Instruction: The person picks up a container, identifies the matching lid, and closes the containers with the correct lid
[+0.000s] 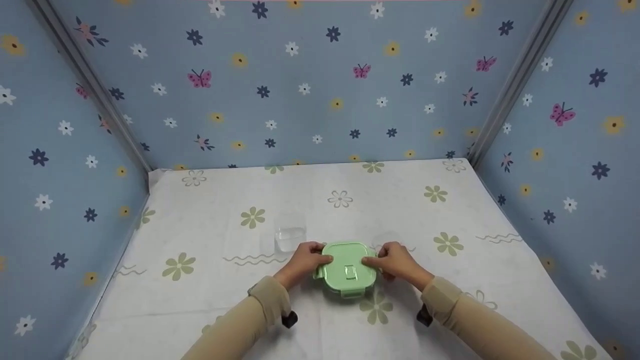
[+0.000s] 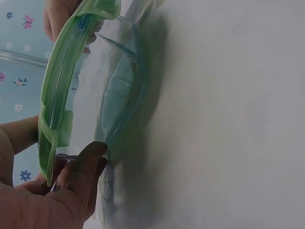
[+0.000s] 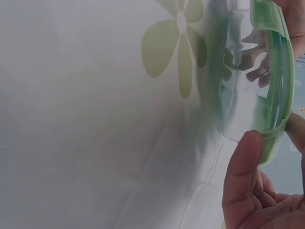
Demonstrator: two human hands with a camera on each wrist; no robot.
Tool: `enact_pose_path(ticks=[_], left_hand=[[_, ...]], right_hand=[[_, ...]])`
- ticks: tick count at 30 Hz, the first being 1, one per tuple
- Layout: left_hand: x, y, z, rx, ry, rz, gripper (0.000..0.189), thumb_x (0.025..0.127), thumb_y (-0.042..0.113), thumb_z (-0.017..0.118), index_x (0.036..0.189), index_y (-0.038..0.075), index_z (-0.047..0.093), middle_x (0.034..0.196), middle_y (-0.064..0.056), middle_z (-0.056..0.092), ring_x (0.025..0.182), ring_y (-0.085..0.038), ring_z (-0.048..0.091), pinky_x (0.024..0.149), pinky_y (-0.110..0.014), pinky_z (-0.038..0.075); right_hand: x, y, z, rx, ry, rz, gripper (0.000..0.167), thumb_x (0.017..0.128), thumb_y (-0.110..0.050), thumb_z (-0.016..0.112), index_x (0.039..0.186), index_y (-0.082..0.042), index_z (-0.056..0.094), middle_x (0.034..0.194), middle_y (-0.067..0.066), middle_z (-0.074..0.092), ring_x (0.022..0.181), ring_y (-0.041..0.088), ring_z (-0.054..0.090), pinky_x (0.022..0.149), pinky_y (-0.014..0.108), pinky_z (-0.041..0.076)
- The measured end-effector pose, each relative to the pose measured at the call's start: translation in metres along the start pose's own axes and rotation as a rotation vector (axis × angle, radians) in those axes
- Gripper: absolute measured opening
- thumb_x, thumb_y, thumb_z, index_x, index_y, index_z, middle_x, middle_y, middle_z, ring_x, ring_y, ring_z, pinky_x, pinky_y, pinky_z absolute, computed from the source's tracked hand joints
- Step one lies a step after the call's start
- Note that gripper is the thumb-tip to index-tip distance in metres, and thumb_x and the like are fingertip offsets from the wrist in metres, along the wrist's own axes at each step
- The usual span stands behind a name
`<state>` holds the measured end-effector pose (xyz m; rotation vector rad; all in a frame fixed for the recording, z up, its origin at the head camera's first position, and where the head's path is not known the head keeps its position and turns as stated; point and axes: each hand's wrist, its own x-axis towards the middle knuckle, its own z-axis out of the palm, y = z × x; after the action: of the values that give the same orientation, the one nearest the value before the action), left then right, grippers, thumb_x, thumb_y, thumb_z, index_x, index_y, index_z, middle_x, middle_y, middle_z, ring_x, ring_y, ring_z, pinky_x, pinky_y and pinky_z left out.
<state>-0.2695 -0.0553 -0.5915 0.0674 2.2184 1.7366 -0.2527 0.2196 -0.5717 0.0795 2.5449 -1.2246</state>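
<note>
A clear food container with a green snap lid (image 1: 348, 262) is between my two hands in the head view. My left hand (image 1: 306, 262) grips its left side, thumb on top of the lid and fingers at the side flap. On the opposite side, my right hand (image 1: 397, 261) holds it the same way, its thumb pressing the lid's top edge. The left wrist view shows the transparent body (image 2: 119, 93) below the green rim (image 2: 59, 81). In the right wrist view, a side flap (image 3: 268, 15) hangs down against the clear wall. Whether the base touches the table cannot be told.
A small clear container (image 1: 290, 239) stands on the flower-patterned tablecloth (image 1: 200, 300), beyond my left hand. Another faint transparent item (image 1: 387, 239) lies just behind my right hand. Blue patterned panels (image 1: 310, 110) enclose the table at the back and sides.
</note>
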Motion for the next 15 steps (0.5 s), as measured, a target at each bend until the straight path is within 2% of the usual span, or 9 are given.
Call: enact_pose_path(ticks=[7, 15], left_hand=[[0.001, 0.001, -0.001, 0.033, 0.012, -0.008, 0.042, 0.092, 0.009, 0.079, 0.126, -0.012, 0.068, 0.126, -0.022, 0.073, 0.103, -0.018, 0.066, 0.089, -0.029, 0.058], [0.001, -0.001, -0.001, 0.012, 0.004, -0.014, 0.044, 0.092, 0.008, 0.080, 0.128, -0.013, 0.067, 0.122, -0.021, 0.073, 0.099, -0.016, 0.063, 0.082, -0.024, 0.055]], right_hand=[[0.005, -0.002, -0.003, -0.009, -0.047, 0.009, 0.042, 0.092, -0.037, 0.088, 0.071, -0.013, 0.060, 0.059, 0.000, 0.060, 0.051, 0.012, 0.058, 0.048, 0.025, 0.051], [0.011, -0.004, -0.009, -0.028, -0.115, 0.013, 0.040, 0.092, -0.035, 0.087, 0.071, -0.013, 0.062, 0.061, 0.000, 0.062, 0.053, 0.013, 0.062, 0.050, 0.025, 0.054]])
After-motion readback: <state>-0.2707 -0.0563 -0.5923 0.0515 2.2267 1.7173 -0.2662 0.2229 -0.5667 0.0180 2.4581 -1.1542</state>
